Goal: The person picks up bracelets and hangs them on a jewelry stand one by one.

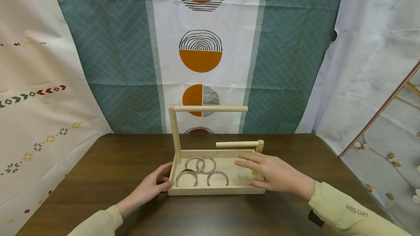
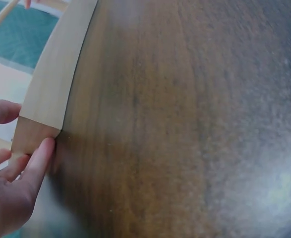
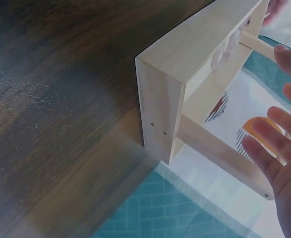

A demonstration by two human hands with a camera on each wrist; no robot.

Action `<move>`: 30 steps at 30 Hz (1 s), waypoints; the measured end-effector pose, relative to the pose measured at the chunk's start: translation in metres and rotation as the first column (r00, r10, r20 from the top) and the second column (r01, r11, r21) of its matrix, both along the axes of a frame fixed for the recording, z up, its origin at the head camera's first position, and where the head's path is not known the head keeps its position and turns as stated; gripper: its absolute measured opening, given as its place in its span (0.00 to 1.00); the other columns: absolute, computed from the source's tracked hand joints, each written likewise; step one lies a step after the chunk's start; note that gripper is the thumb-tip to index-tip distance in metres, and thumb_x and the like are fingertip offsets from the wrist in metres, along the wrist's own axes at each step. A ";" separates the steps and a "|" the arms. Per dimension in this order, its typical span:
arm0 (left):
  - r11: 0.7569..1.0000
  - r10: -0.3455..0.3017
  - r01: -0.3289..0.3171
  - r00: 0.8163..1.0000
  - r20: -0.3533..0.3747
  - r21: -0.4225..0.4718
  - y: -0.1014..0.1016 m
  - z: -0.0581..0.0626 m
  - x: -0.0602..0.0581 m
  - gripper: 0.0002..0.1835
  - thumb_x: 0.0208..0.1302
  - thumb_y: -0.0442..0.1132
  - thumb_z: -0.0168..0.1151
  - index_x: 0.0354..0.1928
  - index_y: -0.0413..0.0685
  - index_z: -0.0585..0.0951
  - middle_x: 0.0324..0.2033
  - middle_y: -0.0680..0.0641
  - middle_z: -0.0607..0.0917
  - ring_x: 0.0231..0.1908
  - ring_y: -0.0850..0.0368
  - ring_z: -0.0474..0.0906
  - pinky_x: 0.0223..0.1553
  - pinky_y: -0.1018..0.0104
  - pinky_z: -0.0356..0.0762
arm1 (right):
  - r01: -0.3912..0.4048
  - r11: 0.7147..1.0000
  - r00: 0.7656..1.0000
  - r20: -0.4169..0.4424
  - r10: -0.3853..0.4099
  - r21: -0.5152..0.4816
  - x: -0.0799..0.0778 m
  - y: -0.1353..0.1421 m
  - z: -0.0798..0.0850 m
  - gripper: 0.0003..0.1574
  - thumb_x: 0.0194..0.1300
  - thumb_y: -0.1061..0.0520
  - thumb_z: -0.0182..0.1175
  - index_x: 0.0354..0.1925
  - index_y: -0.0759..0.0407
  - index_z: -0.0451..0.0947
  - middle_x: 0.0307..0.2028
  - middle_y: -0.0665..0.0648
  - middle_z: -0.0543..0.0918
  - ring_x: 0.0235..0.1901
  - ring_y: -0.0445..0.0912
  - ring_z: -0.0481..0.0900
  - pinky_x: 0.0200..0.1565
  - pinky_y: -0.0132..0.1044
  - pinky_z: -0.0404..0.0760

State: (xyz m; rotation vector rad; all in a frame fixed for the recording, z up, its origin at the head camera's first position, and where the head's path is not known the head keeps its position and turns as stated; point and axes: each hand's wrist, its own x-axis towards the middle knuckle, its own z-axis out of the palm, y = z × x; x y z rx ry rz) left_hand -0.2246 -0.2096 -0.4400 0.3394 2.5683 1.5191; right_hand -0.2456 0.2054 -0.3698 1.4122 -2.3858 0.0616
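Observation:
A pale wooden tray stands on the table with an upright post at each end. The tall left post carries a long rod; the shorter right post carries a lower rod. Several translucent greyish bangles lie in the tray, two of them overlapping. My left hand holds the tray's left end, thumb at the front corner and fingers bent against the end wall. Over the right end, my right hand is spread with its fingers extended, holding nothing. It partly hides the right post.
The dark brown wooden table extends around the tray on every side. Behind it hangs a teal and white patterned cloth. More patterned cloths hang at left and right. A small black object shows under the right sleeve.

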 end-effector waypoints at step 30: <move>0.991 -0.040 0.030 0.996 0.074 0.128 -0.005 -0.012 0.003 0.40 0.68 0.41 0.62 0.78 0.59 0.56 0.72 0.34 0.62 0.63 0.42 0.71 0.48 0.66 0.84 | -0.099 0.994 0.976 0.199 0.088 0.048 -0.023 -0.043 0.009 0.37 0.70 0.37 0.57 0.73 0.42 0.64 0.70 0.45 0.71 0.68 0.45 0.71 0.63 0.45 0.77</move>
